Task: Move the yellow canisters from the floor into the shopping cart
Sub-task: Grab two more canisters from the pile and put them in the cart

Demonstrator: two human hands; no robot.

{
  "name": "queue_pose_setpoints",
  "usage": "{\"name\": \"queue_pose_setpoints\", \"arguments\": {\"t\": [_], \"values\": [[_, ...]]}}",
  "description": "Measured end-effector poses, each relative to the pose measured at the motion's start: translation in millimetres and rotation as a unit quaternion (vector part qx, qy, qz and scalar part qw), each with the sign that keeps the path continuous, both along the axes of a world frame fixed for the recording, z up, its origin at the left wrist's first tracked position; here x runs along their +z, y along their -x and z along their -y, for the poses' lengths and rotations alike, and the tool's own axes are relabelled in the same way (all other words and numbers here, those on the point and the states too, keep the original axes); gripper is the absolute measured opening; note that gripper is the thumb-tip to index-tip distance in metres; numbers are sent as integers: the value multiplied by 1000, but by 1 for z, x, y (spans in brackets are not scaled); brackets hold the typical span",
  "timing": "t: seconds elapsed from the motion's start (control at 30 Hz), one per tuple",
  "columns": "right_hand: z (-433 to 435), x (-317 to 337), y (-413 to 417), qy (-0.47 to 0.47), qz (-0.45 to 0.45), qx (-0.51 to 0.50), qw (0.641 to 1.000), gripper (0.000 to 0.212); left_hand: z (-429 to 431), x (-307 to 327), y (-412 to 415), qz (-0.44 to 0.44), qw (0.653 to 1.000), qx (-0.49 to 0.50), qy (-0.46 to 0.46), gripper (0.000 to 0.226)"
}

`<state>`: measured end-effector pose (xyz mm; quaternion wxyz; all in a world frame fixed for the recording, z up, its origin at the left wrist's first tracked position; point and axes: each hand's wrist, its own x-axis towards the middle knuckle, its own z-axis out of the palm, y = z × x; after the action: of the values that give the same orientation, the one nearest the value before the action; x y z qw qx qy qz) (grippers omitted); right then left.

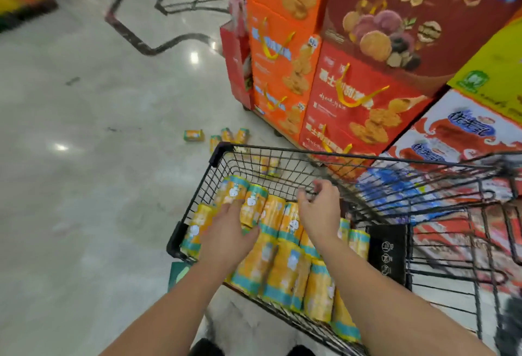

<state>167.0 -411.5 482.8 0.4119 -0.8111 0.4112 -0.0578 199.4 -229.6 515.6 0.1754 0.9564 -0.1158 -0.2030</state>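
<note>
Already most yellow canisters (278,268) lie in rows inside the shopping cart (219,155): orange-yellow tubes with teal end bands and a white mark. Some stray canisters (230,135) sit on the floor (113,186) just beyond it. Your left hand (228,231) rests flat on them; your right hand (319,211) hovers loosely curled, holding nothing

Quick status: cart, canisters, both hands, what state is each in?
Cart: upright, partly filled.
Canisters in cart: lying on their sides, packed together.
Canisters on floor: a few lie beyond the cart.
Left hand: resting flat on carted canisters, gripping nothing.
Right hand: over the cart, fingers loosely curled, empty.
</note>
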Motion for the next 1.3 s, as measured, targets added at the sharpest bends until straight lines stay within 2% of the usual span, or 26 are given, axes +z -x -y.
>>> {"name": "queue_pose_setpoints", "arguments": {"t": [0.17,0.37,0.5,0.63,0.87,1.07,1.2,1.3], "values": [[-103,41,-108,32,71,75,994,31,-103,20,-90,50,990,99,91,61],[-253,45,-223,41,111,104,988,33,-254,38,-220,85,977,123,149,62],[-320,43,-282,50,85,118,988,33,-336,52,-287,85,978,127,145,62],[-351,36,-336,56,64,117,990,32,-378,52,-354,69,978,129,152,60],[-352,-24,-433,0,28,76,997,35,-380,21,-483,62,991,56,102,51],[-320,-102,-538,-81,-23,22,996,37,-330,-38,-609,17,999,-16,36,32],[-272,-183,-613,-108,-57,-34,992,36,-266,-116,-703,-57,994,-82,52,25],[-239,-266,-655,-104,-81,-71,989,35,-222,-201,-766,-93,986,-120,74,21]]}}
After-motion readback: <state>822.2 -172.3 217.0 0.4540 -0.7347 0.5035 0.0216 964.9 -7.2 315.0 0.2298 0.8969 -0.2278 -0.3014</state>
